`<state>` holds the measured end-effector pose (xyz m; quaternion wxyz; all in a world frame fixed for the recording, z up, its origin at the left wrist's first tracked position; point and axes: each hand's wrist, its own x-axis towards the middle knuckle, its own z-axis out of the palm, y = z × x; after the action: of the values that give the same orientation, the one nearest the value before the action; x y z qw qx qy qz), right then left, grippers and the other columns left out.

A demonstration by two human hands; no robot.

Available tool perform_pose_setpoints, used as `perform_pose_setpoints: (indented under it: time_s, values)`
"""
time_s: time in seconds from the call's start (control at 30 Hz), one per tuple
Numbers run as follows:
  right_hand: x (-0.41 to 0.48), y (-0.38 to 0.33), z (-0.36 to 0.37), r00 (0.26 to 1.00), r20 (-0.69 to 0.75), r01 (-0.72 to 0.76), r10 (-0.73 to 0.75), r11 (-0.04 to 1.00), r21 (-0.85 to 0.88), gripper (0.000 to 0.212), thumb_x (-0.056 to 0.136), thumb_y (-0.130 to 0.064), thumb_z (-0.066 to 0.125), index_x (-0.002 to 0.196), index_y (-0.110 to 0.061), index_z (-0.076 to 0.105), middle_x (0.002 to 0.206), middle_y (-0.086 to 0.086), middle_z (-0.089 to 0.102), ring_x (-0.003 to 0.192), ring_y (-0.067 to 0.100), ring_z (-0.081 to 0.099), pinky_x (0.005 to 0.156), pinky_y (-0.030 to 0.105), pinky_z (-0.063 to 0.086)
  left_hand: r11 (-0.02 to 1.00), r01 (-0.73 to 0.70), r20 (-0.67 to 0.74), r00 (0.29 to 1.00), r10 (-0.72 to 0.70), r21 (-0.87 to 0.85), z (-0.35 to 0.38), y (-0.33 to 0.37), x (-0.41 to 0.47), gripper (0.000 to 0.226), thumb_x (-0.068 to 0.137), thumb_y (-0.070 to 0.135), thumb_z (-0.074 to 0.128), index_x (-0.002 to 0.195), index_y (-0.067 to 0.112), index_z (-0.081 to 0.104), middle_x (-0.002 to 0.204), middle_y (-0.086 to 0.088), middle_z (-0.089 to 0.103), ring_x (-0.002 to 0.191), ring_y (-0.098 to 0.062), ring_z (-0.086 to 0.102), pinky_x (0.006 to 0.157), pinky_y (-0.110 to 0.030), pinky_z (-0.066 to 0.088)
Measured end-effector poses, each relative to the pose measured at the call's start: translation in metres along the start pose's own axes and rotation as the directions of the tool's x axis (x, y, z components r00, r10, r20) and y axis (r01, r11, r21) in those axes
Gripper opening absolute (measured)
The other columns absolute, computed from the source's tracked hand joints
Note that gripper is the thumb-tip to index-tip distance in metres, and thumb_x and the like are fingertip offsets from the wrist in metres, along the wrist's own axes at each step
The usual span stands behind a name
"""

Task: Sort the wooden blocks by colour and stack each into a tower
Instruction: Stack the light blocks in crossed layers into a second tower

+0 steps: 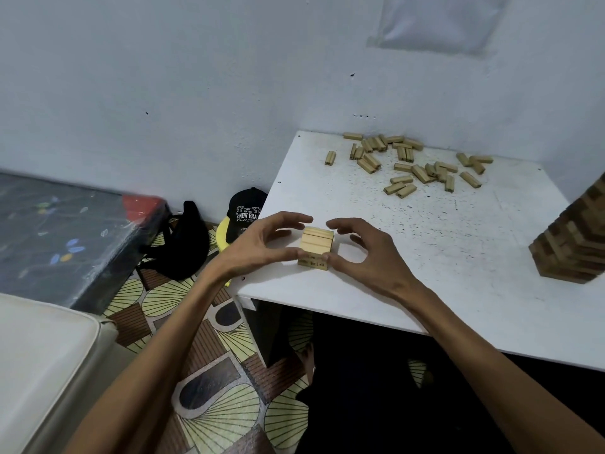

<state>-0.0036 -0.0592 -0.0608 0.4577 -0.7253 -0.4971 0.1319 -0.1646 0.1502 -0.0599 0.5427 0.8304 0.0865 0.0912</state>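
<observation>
At the front edge of the table (425,273), left hand (258,247) and right hand (373,260) flanked the pale stack (317,244), thumbs touching it, fingers (288,219) arched wide; squaring it gently seemed wisest.

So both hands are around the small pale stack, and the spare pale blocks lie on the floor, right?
Not the floor: the head view shows the spare pale blocks on the far side of the white table. The left hand and right hand do flank the small pale stack.
</observation>
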Motion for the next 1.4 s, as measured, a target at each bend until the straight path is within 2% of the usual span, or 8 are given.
perform_pose_setpoints:
  time_s: [0.27,0.63,0.9,1.0,1.1,1.2,1.27,1.4]
  values:
    - [-0.003,0.001,0.007,0.999,-0.034,0.024,-0.024,1.000,0.006,0.045,0.084,-0.032,0.084,0.125,-0.031,0.065,0.126,-0.019,0.066,0.119,0.010,0.062,0.099,0.043,0.054,1.000,-0.013,-0.041,0.999,0.013,0.002,0.003,0.002,0.002,0.057,0.087,0.013,0.083,0.139,0.021,0.062,0.139,0.001,0.065,0.137,-0.017,0.055,0.121,-0.049,0.036]
    - [-0.005,0.005,0.015,0.992,-0.107,0.065,-0.060,0.997,0.044,0.037,0.085,-0.022,0.084,0.118,-0.023,0.068,0.121,-0.014,0.069,0.116,0.013,0.065,0.092,0.041,0.055,1.000,-0.012,-0.082,0.997,0.013,0.013,0.006,0.002,0.002,0.050,0.087,0.012,0.082,0.134,0.014,0.065,0.132,0.003,0.070,0.130,-0.016,0.061,0.118,-0.048,0.041]
    - [-0.005,0.008,0.016,0.991,-0.111,0.074,-0.070,0.996,0.040,0.036,0.085,-0.027,0.084,0.118,-0.025,0.068,0.123,-0.014,0.069,0.114,0.014,0.066,0.091,0.045,0.056,1.000,-0.006,-0.084,0.996,0.006,0.003,0.005,0.000,0.002,0.050,0.086,0.014,0.082,0.133,0.016,0.066,0.131,0.003,0.070,0.129,-0.016,0.061,0.118,-0.048,0.041]
    - [-0.005,0.007,0.016,0.993,-0.102,0.065,-0.061,0.997,0.037,0.041,0.085,-0.031,0.084,0.122,-0.026,0.066,0.124,-0.016,0.068,0.114,0.011,0.066,0.093,0.043,0.056,1.000,-0.002,-0.075,0.997,0.002,-0.005,0.005,0.000,0.002,0.056,0.085,0.012,0.083,0.137,0.015,0.062,0.134,0.002,0.069,0.131,-0.017,0.060,0.119,-0.049,0.040]
    - [-0.006,0.004,0.015,0.996,-0.082,0.036,-0.033,0.998,0.041,0.054,0.085,-0.038,0.083,0.132,-0.028,0.059,0.131,-0.018,0.065,0.118,0.007,0.064,0.101,0.036,0.054,1.000,0.000,-0.042,0.999,0.000,-0.002,0.005,0.000,0.001,0.074,0.083,0.010,0.086,0.147,0.016,0.050,0.143,0.004,0.063,0.138,-0.015,0.055,0.121,-0.045,0.037]
    - [-0.007,0.002,0.014,0.995,-0.099,0.002,0.006,0.997,0.083,0.056,0.088,-0.044,0.077,0.137,-0.028,0.054,0.137,-0.017,0.061,0.123,0.006,0.061,0.105,0.037,0.053,0.999,0.007,-0.038,0.999,-0.009,-0.048,0.003,0.003,0.001,0.082,0.082,0.023,0.086,0.151,0.016,0.043,0.149,0.005,0.058,0.141,-0.015,0.051,0.119,-0.043,0.038]
    - [-0.008,0.001,0.011,0.993,-0.118,-0.012,0.024,0.995,0.100,0.051,0.092,-0.044,0.072,0.137,-0.027,0.056,0.137,-0.017,0.061,0.124,0.005,0.060,0.106,0.040,0.052,0.998,0.001,-0.055,0.998,-0.005,-0.069,0.003,0.007,0.001,0.073,0.087,0.033,0.077,0.151,0.015,0.045,0.151,0.005,0.056,0.142,-0.015,0.050,0.119,-0.042,0.039]
    - [-0.002,0.003,-0.006,0.982,-0.185,-0.021,0.036,0.997,0.080,0.038,0.096,-0.037,0.072,0.132,-0.028,0.062,0.132,-0.019,0.064,0.122,0.002,0.061,0.106,0.041,0.052,1.000,0.001,-0.106,0.994,-0.003,-0.017,0.002,0.019,0.010,0.046,0.102,0.033,0.062,0.145,0.019,0.054,0.146,0.010,0.060,0.136,-0.009,0.055,0.118,-0.043,0.042]
